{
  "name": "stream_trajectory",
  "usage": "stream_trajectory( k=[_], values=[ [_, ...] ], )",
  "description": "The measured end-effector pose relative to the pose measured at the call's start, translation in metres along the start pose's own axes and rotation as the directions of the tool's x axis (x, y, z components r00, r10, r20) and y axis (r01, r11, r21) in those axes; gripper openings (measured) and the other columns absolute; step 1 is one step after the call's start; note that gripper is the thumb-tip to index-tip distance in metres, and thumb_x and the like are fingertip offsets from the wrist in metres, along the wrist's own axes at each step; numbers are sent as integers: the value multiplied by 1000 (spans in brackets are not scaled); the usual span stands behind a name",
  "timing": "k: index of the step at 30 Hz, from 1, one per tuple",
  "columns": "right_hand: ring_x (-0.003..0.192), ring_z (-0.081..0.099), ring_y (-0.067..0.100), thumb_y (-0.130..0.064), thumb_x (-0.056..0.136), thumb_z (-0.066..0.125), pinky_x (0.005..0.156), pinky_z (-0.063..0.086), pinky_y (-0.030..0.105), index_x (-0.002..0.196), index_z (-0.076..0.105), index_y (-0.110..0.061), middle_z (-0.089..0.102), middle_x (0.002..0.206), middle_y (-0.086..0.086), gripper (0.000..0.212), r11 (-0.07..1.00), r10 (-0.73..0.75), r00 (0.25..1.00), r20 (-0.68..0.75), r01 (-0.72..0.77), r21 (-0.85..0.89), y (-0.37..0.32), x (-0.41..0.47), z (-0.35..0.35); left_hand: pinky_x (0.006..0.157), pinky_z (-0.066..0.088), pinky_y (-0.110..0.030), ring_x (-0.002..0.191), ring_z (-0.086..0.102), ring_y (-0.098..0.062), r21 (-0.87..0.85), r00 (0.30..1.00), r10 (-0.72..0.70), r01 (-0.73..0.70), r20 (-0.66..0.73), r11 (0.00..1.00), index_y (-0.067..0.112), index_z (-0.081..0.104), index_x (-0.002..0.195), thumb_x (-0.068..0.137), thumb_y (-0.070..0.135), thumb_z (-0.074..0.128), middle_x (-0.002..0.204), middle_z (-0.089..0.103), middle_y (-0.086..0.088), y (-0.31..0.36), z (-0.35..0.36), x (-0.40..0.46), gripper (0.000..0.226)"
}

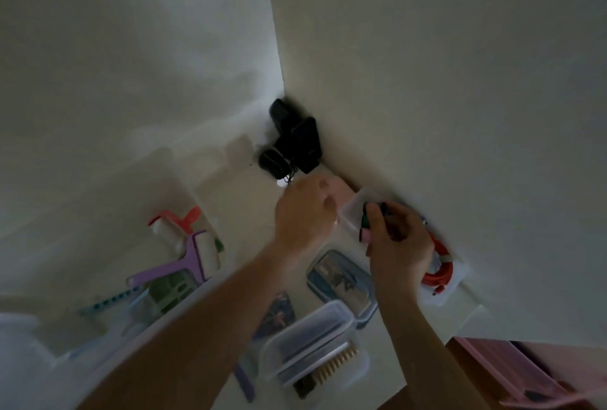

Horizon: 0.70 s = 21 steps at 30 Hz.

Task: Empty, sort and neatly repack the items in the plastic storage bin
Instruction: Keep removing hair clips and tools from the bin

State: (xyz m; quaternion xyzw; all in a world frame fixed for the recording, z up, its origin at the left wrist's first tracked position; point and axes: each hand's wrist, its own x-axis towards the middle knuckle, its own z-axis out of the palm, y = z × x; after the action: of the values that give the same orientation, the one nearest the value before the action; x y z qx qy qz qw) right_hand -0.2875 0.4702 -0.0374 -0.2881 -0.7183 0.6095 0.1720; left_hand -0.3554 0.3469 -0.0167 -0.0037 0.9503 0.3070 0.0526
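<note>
My right hand (399, 242) grips a few small marker-like items with black, green and pink ends (367, 224) over a small clear tray (353, 209) by the wall. My left hand (303, 212) hovers just left of that tray, fingers loosely curled, and what it holds cannot be made out in the blur. The big clear plastic storage bin (184, 199) stands at the left with lint rollers (184, 232) and a purple handled tool (170, 265) in it.
Black chargers and cables (292, 140) lie in the wall corner. A red cable (440, 271) sits in a clear tray at right. A blue-rimmed lidded box (341, 281) and a clear box with a comb (315, 347) lie near me. A pink item (525, 373) is at bottom right.
</note>
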Motion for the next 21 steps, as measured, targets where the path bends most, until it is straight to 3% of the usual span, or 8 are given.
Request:
stream_trajectory(
  k=[2, 5, 8, 11, 18, 21],
  values=[
    [58, 67, 18, -34, 85, 74, 54, 59, 38, 100, 68, -21, 72, 70, -3, 21, 1000, 6, 1000, 21, -7, 24, -5, 9, -6, 90, 51, -42, 112, 55, -28, 317, 982, 79, -131, 171, 939, 30, 52, 130, 68, 39, 81, 123, 52, -6, -3, 2, 46, 69],
    [51, 64, 16, -29, 86, 74, 46, 52, 23, 98, 68, -21, 71, 68, -6, 15, 998, 12, 999, 41, -15, 59, -8, 17, -16, 96, 44, -46, 121, 49, -34, 598, 899, -6, -286, 437, 749, 33, 30, 148, 55, 63, 85, 136, 44, -11, -4, 27, 94, 111],
    [49, 62, 16, -26, 86, 74, 47, 51, 25, 95, 70, -23, 71, 68, -2, 10, 993, 47, 998, 48, -52, 110, -3, 25, -26, 91, 50, -43, 115, 54, -30, 662, 831, -83, -372, 549, 651, 29, 30, 147, 59, 68, 80, 130, 52, -8, -11, 63, 117, 109],
    [48, 60, 16, -25, 84, 74, 46, 51, 26, 96, 71, -20, 72, 68, 2, 13, 985, 76, 994, 82, -87, 147, 5, 30, -36, 80, 50, -34, 107, 54, -23, 693, 827, -87, -402, 555, 598, 25, 51, 136, 63, 68, 78, 113, 56, -2, -17, 88, 125, 89],
    [52, 64, 17, -24, 79, 75, 45, 49, 20, 95, 72, -16, 73, 71, 6, 18, 980, 112, 986, 125, -131, 152, 20, 24, -46, 71, 44, -32, 89, 45, -19, 692, 867, -71, -341, 493, 637, 18, 57, 128, 64, 56, 84, 113, 49, -6, -26, 98, 127, 79],
    [56, 66, 20, -34, 73, 74, 46, 49, 20, 95, 72, -19, 73, 75, 5, 26, 984, 114, 986, 124, -129, 122, 25, 16, -49, 73, 46, -33, 97, 53, -27, 655, 897, -13, -313, 441, 688, 20, 44, 135, 63, 42, 87, 121, 46, -11, -26, 83, 129, 87]
  ],
)
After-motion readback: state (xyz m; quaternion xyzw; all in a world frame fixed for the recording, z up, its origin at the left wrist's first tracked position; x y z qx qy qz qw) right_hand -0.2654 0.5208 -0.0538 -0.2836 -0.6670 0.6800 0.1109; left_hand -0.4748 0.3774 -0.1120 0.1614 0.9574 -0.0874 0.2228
